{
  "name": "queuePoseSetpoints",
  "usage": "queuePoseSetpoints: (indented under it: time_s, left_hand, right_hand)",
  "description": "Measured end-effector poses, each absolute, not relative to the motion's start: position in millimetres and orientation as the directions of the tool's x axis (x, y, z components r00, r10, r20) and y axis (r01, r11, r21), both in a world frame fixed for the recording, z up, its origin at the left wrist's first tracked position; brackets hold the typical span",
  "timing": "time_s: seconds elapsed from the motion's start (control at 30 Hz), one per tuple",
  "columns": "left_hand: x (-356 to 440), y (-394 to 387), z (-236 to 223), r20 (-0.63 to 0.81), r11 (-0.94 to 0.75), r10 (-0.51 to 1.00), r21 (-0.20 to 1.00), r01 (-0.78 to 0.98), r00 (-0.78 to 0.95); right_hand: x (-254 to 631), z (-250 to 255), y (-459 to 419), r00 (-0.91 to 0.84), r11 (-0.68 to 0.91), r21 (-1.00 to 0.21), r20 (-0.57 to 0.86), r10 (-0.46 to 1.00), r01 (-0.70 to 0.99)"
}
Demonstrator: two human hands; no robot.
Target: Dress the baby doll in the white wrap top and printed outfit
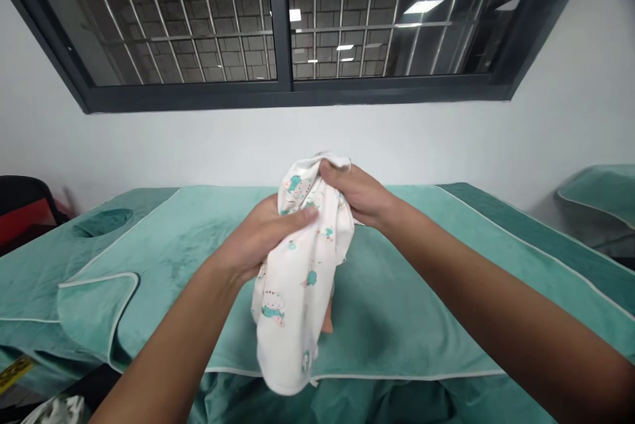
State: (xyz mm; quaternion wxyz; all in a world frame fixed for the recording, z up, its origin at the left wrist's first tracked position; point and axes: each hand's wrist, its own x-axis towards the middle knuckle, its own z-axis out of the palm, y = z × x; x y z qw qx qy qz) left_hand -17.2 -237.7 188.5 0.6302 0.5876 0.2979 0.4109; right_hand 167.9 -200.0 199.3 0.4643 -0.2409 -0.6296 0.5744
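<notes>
A white baby garment [292, 285] with small teal and pink cartoon prints hangs in front of me, its lower end draping down over the bed's near side. My left hand [262, 232] is closed around its left side, thumb lying across the front. Higher up and to the right, my right hand [360, 192] pinches the bunched top edge. Behind the fabric a small peach-coloured piece [327, 318] peeks out; most of it is hidden, so I cannot tell what it is.
Under my hands lies a teal massage bed cover [411, 305] with white piping and a face hole [102, 222] at the left. A barred window [288, 90] is above the white wall. A black and red item [27, 212] stands far left, a teal cushion [602, 192] far right.
</notes>
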Motion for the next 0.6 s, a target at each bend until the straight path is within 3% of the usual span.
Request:
queuePoseSetpoints:
  time_s: [0.07, 0.13, 0.27, 0.37, 0.43, 0.5, 0.6]
  left_hand:
    - [-22, -238, 186, 0.043, 0.002, 0.786, 0.997, -0.072, 0.616]
    - [-24, -238, 185, 0.057, -0.011, 0.787, 0.997, -0.079, 0.614]
    - [-19, -234, 180, 0.195, -0.116, 0.927, 0.961, -0.251, 0.321]
    - [-19, -231, 173, 0.156, -0.094, 0.962, 0.960, -0.264, 0.225]
    - [-25, -231, 168, 0.113, -0.033, 0.945, 0.966, -0.255, 0.307]
    - [-33, -231, 165, 0.060, 0.047, 0.860, 0.980, -0.196, 0.507]
    - [-40, -232, 162, 0.031, 0.079, 0.761, 0.987, -0.141, 0.648]
  right_hand:
    - [165, 196, -198, -0.396, 0.187, -0.931, 0.306, 0.866, -0.313]
    - [163, 189, -201, -0.387, 0.128, -0.939, 0.253, 0.887, -0.320]
    - [161, 174, -213, -0.646, 0.014, -0.992, 0.095, 0.758, -0.129]
    - [161, 170, -218, -0.784, 0.058, -0.996, 0.083, 0.615, -0.060]
    - [161, 170, -216, -0.707, 0.095, -0.982, 0.184, 0.683, -0.163]
    - [162, 170, -213, -0.586, 0.099, -0.954, 0.255, 0.769, -0.285]
    - [162, 167, -212, -0.498, 0.019, -0.933, 0.209, 0.841, -0.359]
